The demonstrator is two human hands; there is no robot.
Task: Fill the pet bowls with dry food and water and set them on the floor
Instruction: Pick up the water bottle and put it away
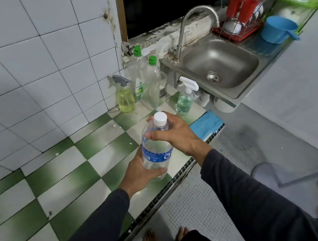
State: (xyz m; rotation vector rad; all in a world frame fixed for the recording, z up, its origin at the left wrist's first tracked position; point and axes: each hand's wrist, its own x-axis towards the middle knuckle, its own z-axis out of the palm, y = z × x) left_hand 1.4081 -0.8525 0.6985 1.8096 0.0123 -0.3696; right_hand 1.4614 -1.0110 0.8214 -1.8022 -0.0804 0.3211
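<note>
The left hand (140, 172) reaches in from below with its dark sleeve (99, 227) angled up across the counter, palm cupped under the lower body of a clear water bottle (157, 150); its fingers curl round the far side and the thumb (158, 171) presses across the near side just under the blue label. The right hand (172, 131) comes in from the right, wrist bent down, and closes round the bottle's shoulder, fingers wrapped just beneath the white cap (160, 118), which stands clear above them, still on the neck. The bottle is held tilted, cap away from the person, over the green-and-white checked counter (60, 172). Beyond the fingertips stand a yellow spray bottle (125, 98), two green-capped bottles (150, 81) and a teal spray bottle (184, 99). To the right of the right hand's knuckles lies a blue cloth (207, 124), and further off sits the steel sink (221, 66) with its tap (192, 26).
</note>
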